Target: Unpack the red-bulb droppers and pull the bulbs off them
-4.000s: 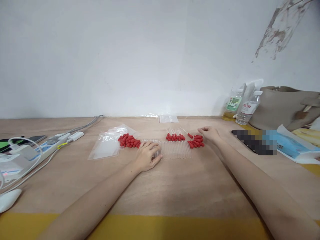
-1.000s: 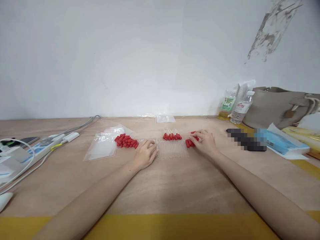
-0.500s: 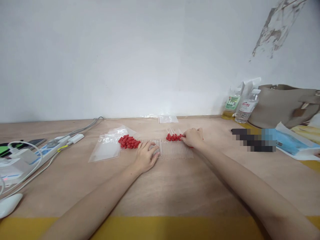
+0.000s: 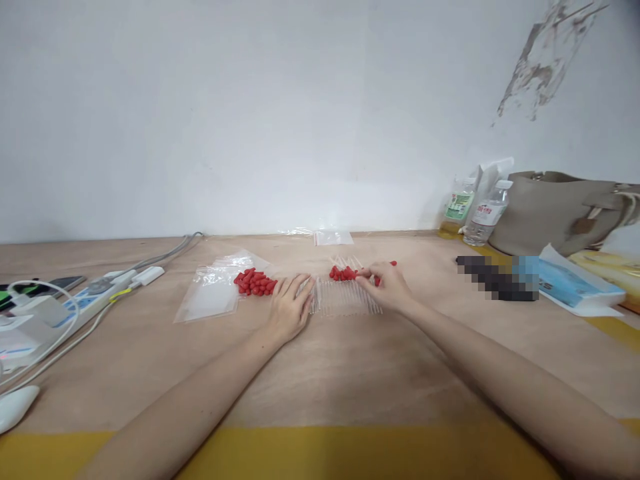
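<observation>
My left hand (image 4: pixel 289 307) lies palm down with its fingers stretched out over the left end of a row of thin clear tubes (image 4: pixel 345 299). A heap of small red rubber-like bulbs (image 4: pixel 254 283) sits just left of its fingertips. My right hand (image 4: pixel 387 287) is closed in a pinch at the upper right of the row, thumb and forefinger together. What the pinch holds is too small to tell. Beside its fingertips are more red bulbs (image 4: pixel 343 273) with thin clear stems pointing away. Another red piece (image 4: pixel 393 263) shows just beyond the hand.
Clear zip bags (image 4: pixel 213 293) lie at left, another bag (image 4: pixel 333 238) by the wall. A power strip (image 4: pixel 100 297) with cables and a white mouse (image 4: pixel 19 408) are far left. At right stand bottles (image 4: pixel 486 213), a grey bag (image 4: pixel 550 210) and a blue packet (image 4: pixel 575 280).
My right hand has turned, bringing thumb and forefinger to the tubes' upper edge and showing red pieces beside it. My left hand's fingers have drawn closer together. The view has shifted slightly.
</observation>
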Demonstrator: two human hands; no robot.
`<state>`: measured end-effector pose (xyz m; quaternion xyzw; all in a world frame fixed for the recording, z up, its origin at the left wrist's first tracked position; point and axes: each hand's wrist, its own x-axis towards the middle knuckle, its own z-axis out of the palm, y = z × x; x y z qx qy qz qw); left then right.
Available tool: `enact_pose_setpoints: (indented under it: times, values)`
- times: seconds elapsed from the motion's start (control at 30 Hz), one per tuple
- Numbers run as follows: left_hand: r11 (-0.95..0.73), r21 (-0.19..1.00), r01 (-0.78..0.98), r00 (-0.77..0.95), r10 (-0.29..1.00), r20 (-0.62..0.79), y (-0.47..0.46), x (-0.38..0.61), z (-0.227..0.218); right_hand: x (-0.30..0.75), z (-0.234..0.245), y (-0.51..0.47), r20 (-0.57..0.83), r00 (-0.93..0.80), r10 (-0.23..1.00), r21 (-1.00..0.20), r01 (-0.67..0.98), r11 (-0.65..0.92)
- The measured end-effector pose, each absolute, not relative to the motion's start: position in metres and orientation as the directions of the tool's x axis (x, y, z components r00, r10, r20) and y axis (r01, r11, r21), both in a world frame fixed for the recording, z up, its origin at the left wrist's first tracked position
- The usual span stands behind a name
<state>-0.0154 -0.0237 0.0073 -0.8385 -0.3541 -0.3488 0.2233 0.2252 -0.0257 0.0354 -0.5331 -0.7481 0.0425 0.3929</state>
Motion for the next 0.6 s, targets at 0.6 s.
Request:
enact_pose_setpoints:
  times: [0.6]
  values:
    - [-0.754, -0.335, 0.565, 0.741, 0.286, 0.607, -0.041, -0.005, 0.005, 0.2, 0.004, -0.072, 0.639, -0.472, 0.607, -0.098, 0.733, 0.673]
